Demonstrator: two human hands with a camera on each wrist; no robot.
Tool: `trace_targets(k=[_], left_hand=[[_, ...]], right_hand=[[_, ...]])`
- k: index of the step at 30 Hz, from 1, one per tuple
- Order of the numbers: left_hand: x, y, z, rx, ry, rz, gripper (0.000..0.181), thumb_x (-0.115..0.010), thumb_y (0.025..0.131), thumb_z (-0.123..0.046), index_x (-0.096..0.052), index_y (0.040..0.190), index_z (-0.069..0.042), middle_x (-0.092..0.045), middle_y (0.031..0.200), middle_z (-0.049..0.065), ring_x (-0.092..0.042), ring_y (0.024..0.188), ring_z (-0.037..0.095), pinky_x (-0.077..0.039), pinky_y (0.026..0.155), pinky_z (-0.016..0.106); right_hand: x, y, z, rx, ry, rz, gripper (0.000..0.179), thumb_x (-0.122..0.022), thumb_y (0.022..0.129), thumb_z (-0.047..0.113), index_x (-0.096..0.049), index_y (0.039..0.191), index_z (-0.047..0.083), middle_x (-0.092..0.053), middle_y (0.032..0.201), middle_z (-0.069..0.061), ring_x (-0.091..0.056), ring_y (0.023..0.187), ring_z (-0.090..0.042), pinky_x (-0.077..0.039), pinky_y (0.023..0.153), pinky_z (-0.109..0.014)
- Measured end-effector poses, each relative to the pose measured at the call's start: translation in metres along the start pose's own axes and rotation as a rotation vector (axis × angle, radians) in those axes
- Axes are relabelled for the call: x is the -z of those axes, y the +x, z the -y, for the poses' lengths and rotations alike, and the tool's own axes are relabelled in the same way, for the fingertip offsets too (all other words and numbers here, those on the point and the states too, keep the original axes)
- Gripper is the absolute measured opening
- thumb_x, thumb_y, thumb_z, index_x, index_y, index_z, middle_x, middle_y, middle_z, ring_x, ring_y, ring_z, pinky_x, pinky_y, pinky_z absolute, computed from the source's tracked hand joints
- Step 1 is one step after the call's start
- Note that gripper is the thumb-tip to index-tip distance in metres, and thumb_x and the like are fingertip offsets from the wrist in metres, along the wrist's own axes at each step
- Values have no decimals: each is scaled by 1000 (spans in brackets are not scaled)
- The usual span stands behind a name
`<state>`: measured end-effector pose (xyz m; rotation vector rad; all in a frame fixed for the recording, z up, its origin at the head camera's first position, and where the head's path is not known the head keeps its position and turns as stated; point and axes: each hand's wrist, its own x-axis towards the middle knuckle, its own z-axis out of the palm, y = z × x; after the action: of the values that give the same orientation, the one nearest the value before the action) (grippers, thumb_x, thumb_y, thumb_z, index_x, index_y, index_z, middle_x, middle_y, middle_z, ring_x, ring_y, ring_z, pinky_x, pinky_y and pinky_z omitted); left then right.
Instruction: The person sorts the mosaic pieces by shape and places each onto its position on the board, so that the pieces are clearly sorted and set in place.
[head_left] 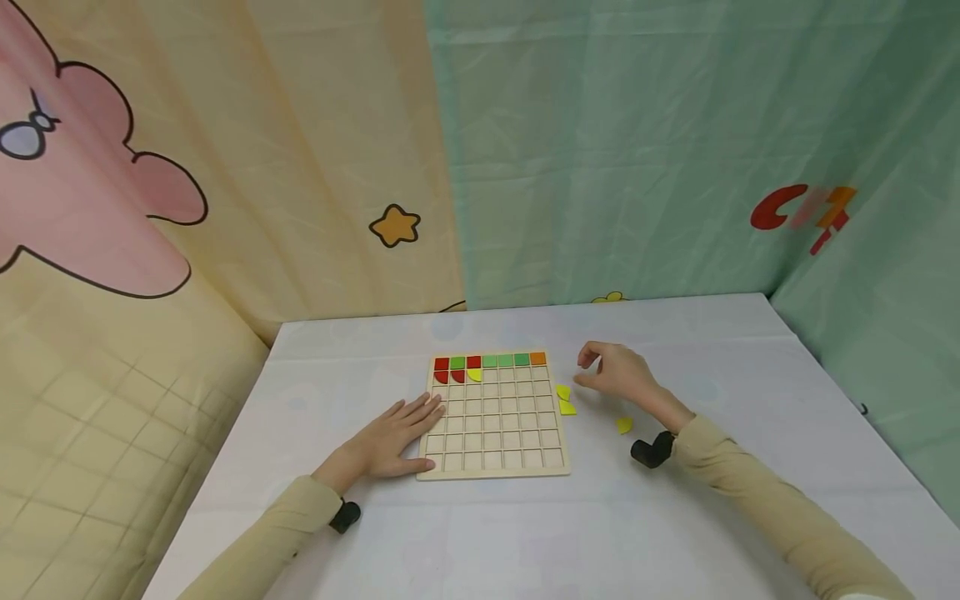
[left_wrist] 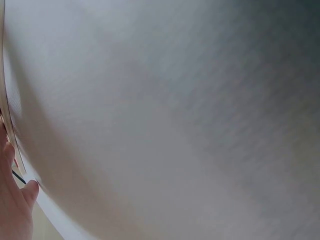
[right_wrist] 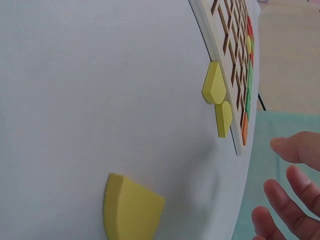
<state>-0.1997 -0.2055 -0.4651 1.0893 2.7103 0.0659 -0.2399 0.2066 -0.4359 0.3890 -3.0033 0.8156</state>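
A pale wooden grid board (head_left: 495,477) lies on the table. Coloured square tiles, among them an orange tile (head_left: 537,358), fill its top row. Two red quarter-round tiles and a yellow quarter-round tile (head_left: 474,376) occupy the left of the second row. My left hand (head_left: 392,437) rests with spread fingers on the board's left edge. Beyond the right edge, above the table, is my right hand (head_left: 618,372), fingers loosely bent and thumb apart, holding nothing. Two yellow tiles (right_wrist: 215,85) lie against the board's right edge. Another yellow tile (head_left: 624,425) lies farther right, below the right hand.
A white cloth covers the table (head_left: 360,350). Behind it hangs a printed curtain (head_left: 600,167), cream on the left and green on the right. Each wrist wears a small black camera, as at the right wrist camera (head_left: 652,450). Table cloth fills most of the left wrist view.
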Motion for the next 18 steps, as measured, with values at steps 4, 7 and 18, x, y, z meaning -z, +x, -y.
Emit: trace_targets(k=[4,7,18], left_hand=[[0,0,0,-3,-1,-2,88,-43,90,-67,-15,155,-16,-11,163,3,-12,151,25,-15,120,53],[0,0,-1,-5,2,-2,88,-43,90,-66,-15,155,-16,-11,163,3,-12,151,25,-16,120,53],[0,0,-1,0,2,-9,87,-44,90,-66,-15,155,-16,-11,163,3,-12,151,25,-16,119,53]], right_hand=[[3,-6,-6,-7,0,2,24,-76,79,29,-65,91,13,-69,91,-3,-51,63,-12,-41,55,-26],[5,-10,-9,-16,-6,4,24,-76,79,29,-65,91,12,-68,91,-3,-50,63,-13,-40,55,-26],[11,-24,-33,15,-9,8,22,-77,78,28,-63,89,15,-66,88,0,-50,64,-11,-41,57,-25]])
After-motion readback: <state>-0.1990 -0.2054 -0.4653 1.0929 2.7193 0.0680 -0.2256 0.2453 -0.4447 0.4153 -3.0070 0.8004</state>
